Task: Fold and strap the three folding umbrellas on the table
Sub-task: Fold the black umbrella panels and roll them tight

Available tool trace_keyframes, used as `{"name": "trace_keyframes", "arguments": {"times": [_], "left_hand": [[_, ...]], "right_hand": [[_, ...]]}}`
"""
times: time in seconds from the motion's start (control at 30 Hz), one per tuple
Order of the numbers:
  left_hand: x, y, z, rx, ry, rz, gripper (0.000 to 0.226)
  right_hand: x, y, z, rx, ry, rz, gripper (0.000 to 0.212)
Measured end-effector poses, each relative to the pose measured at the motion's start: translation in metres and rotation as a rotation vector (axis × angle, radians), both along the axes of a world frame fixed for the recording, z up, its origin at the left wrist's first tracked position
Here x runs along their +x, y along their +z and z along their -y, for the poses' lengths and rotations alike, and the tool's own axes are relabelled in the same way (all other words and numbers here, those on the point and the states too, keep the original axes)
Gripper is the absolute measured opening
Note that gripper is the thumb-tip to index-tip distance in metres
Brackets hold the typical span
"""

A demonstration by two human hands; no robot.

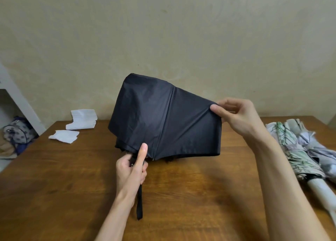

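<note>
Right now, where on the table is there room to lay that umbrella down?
The near left is bare wood, from the paper stacks to the left hand; so is the front middle, right of that hand. Two pale umbrellas crowd the right edge.

Two bare forearms reach in from the bottom of the view. The left arm rises from bottom centre. The left hand (131,170) is curled round the handle end of a black umbrella (163,120), with its thumb stretched straight up against the cloth. The right arm enters at the lower right corner and angles up and to the left. The right hand (238,116), held higher than the left, pinches the cloth's edge between thumb and curled fingers.
</note>
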State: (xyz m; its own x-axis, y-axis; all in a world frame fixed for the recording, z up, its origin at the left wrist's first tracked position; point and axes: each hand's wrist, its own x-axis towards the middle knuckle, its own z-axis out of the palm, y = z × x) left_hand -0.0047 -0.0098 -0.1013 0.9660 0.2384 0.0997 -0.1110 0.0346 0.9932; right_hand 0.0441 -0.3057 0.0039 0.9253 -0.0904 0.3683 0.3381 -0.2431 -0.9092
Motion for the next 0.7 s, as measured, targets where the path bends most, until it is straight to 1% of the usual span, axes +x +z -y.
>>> {"name": "trace_keyframes", "arguments": {"times": [0.07,0.1,0.2,0.3,0.33,0.4,0.47,0.53,0.6,0.67,0.7], "left_hand": [[-0.001,-0.001,0.001,0.005,-0.001,0.006,0.049],[-0.001,-0.001,0.002,0.006,-0.002,0.008,0.049],[-0.001,-0.001,0.003,-0.002,0.009,0.010,0.049],[-0.001,0.000,0.004,-0.039,0.026,0.002,0.051],[0.000,0.000,0.005,-0.057,0.034,-0.002,0.052],[0.001,0.000,0.004,-0.088,0.050,-0.014,0.053],[0.002,0.000,0.003,-0.116,0.071,-0.025,0.051],[0.002,0.000,0.002,-0.141,0.093,-0.035,0.048],[0.002,0.000,0.002,-0.166,0.102,-0.043,0.047],[0.002,0.000,0.003,-0.188,0.109,-0.041,0.047],[0.002,0.001,0.003,-0.198,0.115,-0.040,0.047]], "right_hand": [[0.001,0.003,-0.008,0.124,-0.024,0.023,0.003],[0.001,0.004,-0.011,0.158,-0.032,0.025,0.003],[-0.001,0.009,-0.018,0.223,-0.044,0.004,0.016],[-0.004,0.009,-0.023,0.406,0.055,-0.124,0.025],[-0.004,0.007,-0.023,0.381,0.060,-0.189,0.026],[-0.003,0.002,-0.020,0.189,0.062,-0.330,0.032],[-0.002,-0.003,-0.018,0.046,0.057,-0.404,0.034],[-0.002,-0.004,-0.020,0.019,0.013,-0.378,0.024],[-0.005,-0.001,-0.025,-0.021,-0.014,-0.309,0.014],[-0.007,0.001,-0.028,-0.098,0.014,-0.285,0.014],[-0.010,0.003,-0.029,-0.152,0.052,-0.317,0.011]]}}
